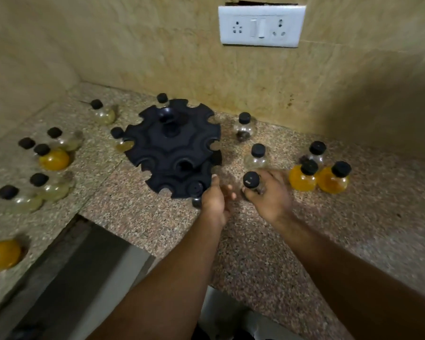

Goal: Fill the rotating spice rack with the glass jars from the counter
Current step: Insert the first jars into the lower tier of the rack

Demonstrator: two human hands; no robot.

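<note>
Glass jar (253,185), small, rigid, breakable and probably slick, sits clasped in the right hand (268,195) below its cap; left hand (215,200) fingers loose beside the spice rack (172,146).

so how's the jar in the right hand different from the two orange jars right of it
The held jar looks clear, without orange filling; the two orange jars are filled with it. The right hand grips the first, and the pair stands untouched on the counter, side by side. All three have black caps and round bodies.
</note>
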